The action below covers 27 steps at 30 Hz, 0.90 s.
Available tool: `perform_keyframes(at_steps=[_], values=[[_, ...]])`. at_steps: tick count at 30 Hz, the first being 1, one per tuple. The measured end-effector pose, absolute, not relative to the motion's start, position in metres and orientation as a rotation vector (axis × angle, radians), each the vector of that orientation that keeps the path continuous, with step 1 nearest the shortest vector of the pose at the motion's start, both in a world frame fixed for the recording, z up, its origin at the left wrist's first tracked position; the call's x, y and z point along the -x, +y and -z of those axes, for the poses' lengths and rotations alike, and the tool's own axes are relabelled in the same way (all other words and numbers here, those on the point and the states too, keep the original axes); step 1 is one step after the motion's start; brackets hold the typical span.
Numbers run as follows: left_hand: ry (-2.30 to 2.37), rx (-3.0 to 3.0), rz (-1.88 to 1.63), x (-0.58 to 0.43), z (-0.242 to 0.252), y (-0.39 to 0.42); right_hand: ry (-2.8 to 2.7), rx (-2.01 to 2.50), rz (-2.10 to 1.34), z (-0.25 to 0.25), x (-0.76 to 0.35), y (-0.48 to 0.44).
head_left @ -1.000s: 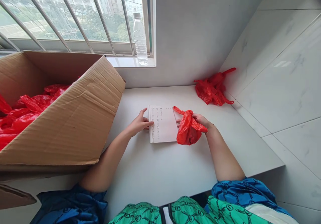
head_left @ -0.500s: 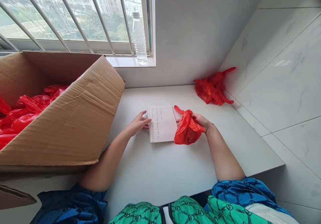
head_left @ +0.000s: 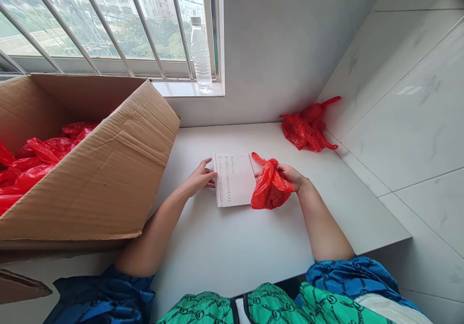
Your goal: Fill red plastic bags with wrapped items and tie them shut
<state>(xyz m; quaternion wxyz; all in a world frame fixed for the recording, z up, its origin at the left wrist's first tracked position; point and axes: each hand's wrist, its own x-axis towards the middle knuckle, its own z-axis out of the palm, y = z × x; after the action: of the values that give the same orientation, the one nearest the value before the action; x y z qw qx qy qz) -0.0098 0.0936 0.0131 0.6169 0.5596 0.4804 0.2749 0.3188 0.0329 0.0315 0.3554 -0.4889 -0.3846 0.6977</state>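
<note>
A white book [head_left: 236, 181], its cover marked with columns of small dark characters, is in front of me at the middle of the tabletop. My left hand [head_left: 200, 178] grips its left edge, thumb on the edge and index finger raised off it. In my right hand [head_left: 292, 176] is a knotted red plastic bag [head_left: 270, 188], pinched near its top. The bag covers the book's right lower corner and hides most of my right fingers. One fingertip shows between bag and book. What the bag contains cannot be made out.
A large open cardboard box [head_left: 108, 184] with several red plastic bags [head_left: 39, 157] stands at left. Another red bag [head_left: 308, 126] lies in the back right corner of the white table [head_left: 224, 246]. On the windowsill stands a clear water bottle [head_left: 201, 58], before a barred window.
</note>
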Motion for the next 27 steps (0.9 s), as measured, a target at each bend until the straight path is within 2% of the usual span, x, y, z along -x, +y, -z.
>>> perform_keyframes(at_steps=[5, 9, 14, 17, 23, 27], values=[[1.217, -1.530, -0.604, 0.011, -0.016, 0.092, -1.006, 1.261, -1.790, -0.032, -0.319, 0.032], [1.468, -1.944, -0.504, 0.013, -0.023, 0.089, -1.025, 1.265, -1.715, -0.036, -0.319, 0.030], [1.731, -2.174, -0.396, 0.014, -0.039, 0.082, -1.115, 1.240, -1.656, -0.044, -0.314, 0.027], [1.650, -2.191, -0.494, 0.013, -0.047, 0.077, -1.084, 1.164, -1.479, -0.049, -0.300, 0.025], [1.128, -2.200, -0.878, -0.005, -0.053, 0.063, -1.286, 1.041, -1.164, -0.050, -0.260, 0.018], [1.109, -2.211, -1.042, -0.013, -0.051, 0.060, -1.547, 1.195, -0.706, -0.044, -0.253, 0.020]])
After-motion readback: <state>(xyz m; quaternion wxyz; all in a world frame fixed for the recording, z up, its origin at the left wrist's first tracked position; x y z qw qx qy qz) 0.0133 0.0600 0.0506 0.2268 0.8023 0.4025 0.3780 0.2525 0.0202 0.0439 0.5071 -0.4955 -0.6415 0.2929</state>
